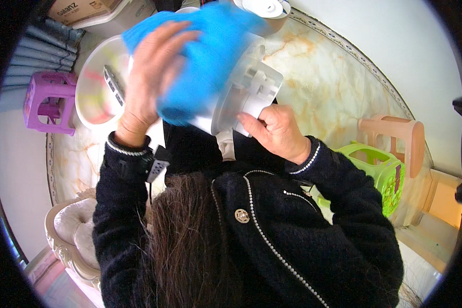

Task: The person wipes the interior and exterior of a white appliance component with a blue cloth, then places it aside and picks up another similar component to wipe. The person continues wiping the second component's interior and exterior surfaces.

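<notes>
My left hand (154,73) presses a bright blue cloth (208,57) onto a white and grey plastic appliance part (240,98). The cloth covers much of that part, and both the hand and the cloth are blurred. At the part's lower right edge, my right hand (277,131) grips it with the thumb on top. Clear or grey plastic and small white fittings show at its uncovered end; what kind of appliance it belongs to, I cannot tell. Beside my left wrist is a pale plastic basin (85,82) holding a white strip with dark slots (114,85).
A purple plastic stool (51,102) stands left of the basin. Green (385,173) and orange (398,129) stools are at the right. Beyond the cloth are a round white object (267,7) and a cardboard box (82,11). A tufted seat (75,223) is at lower left.
</notes>
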Tool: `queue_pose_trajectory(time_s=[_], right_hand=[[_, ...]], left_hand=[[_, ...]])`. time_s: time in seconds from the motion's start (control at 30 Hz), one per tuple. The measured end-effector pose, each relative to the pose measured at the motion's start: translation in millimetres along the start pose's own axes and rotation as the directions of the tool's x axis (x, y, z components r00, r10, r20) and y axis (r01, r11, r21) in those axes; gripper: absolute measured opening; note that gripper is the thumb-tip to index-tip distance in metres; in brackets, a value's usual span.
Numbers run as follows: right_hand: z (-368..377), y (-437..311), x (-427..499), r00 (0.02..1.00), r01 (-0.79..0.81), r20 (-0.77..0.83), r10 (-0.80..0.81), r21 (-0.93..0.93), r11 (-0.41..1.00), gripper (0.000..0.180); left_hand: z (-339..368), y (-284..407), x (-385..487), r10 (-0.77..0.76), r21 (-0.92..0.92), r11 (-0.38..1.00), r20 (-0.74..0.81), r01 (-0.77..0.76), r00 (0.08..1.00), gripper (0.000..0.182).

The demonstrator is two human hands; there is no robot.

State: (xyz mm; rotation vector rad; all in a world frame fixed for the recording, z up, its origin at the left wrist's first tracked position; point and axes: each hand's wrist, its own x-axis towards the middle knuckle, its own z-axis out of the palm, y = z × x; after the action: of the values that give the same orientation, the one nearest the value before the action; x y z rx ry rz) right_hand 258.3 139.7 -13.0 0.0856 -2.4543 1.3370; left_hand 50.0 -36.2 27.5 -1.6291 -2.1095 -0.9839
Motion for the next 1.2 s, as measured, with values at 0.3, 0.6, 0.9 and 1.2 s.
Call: queue_pose_trajectory(time_s=[0.3,0.6,0.9,1.2], right_hand=[[14.7,16.1,-4.5,0.992,0.126,0.013,-0.127,0.018,0.992,0.033],[21.1,13.8,4.1,0.997,0.059,0.048,-0.06,0.025,0.998,0.036],[17.5,7.0,-3.2,0.993,0.103,0.074,-0.093,-0.145,0.984,0.022],[30.2,20.3,3.8,0.968,0.245,0.014,-0.252,-0.285,0.927,0.033]], left_hand=[[8.5,33.1,3.6,0.02,-0.024,1.0,0.027,-0.019,0.999,0.039],[0.7,28.6,-5.2,0.064,-0.011,0.998,0.126,-0.063,0.99,0.034],[-12.4,-42.0,-53.5,-0.393,0.289,0.893,0.126,0.346,0.911,0.06],[7.9,47.3,-26.3,0.119,0.055,0.99,0.13,-0.127,0.984,0.054]])
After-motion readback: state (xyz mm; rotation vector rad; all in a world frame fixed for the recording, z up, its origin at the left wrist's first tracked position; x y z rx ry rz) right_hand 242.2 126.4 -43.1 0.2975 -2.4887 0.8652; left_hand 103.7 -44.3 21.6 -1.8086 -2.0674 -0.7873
